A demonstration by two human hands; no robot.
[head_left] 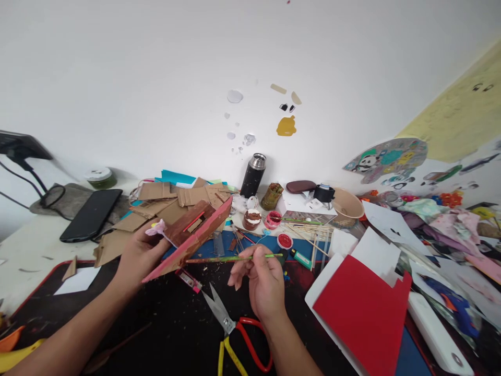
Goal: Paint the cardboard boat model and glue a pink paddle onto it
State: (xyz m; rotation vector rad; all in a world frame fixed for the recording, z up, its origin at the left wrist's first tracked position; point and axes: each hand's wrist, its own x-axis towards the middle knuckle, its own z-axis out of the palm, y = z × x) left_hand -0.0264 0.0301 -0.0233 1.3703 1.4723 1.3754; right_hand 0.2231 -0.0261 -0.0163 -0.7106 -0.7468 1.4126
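Centrally, a brown-and-pink painted cardboard piece point(182, 223), held up between the hands, nearer the left. Long pink edge slants away from beside the left wrist, rising rightward. Left hand point(135, 258): partly closed, gripping its near-left end by a pale purple flower ornament point(155, 227). Right hand point(266, 282): thumb and forefinger pinched on a slim green, brown-stained stick point(230, 258), other fingers loosely curled. Stick points left, across to the piece's lower face; contact unclear. Below, between forearms: red-and-yellow-handled metal scissors point(225, 321), blades parted. Beyond right hand: small round tub of red paint point(285, 241).
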